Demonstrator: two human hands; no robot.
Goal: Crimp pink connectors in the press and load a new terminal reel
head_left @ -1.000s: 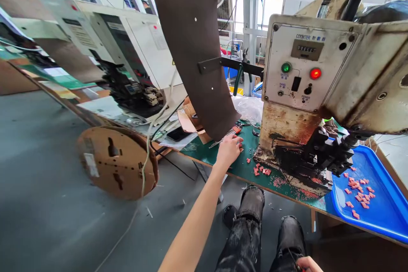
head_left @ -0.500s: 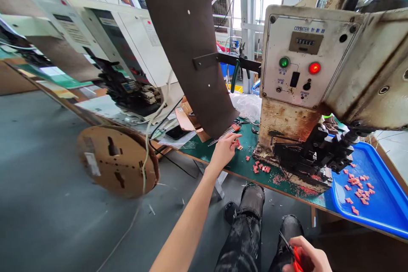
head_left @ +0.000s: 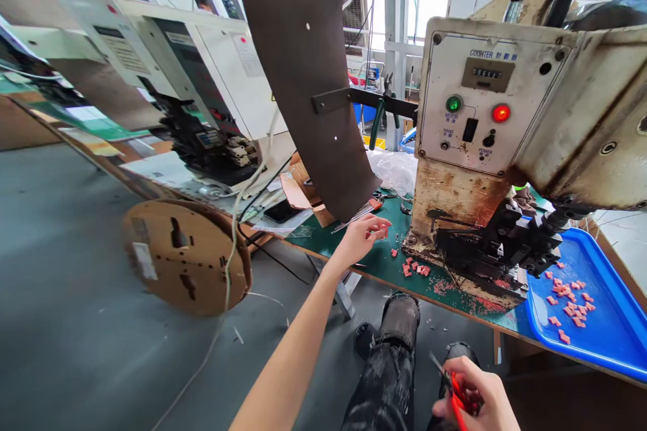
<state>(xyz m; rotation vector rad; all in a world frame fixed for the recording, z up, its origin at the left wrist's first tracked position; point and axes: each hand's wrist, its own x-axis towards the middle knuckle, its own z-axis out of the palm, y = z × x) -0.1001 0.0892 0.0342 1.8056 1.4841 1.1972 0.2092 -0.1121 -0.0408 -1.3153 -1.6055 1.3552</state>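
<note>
My left hand point(head_left: 364, 237) reaches over the near edge of the green work table, its fingers curled together. Whatever may be between the fingertips is too small to make out. Just right of it lie several small pink pieces point(head_left: 415, 268). Low in the view, above my legs, my right hand point(head_left: 480, 394) is closed around red-handled scissors point(head_left: 457, 399). Their dark, slightly blurred tip points up and left; the palm partly hides the handles.
A worn press machine point(head_left: 449, 195) with a counter panel stands on the green table point(head_left: 374, 259). To its right, a blue tray point(head_left: 606, 330) holds several pink pieces. A dark hanging sheet point(head_left: 308, 81) comes down behind my left hand. At left stands a cardboard reel point(head_left: 187, 256).
My left hand has shifted slightly right, its fingers curling over where a small piece showed. My right hand has moved a little up and left with the scissors.
</note>
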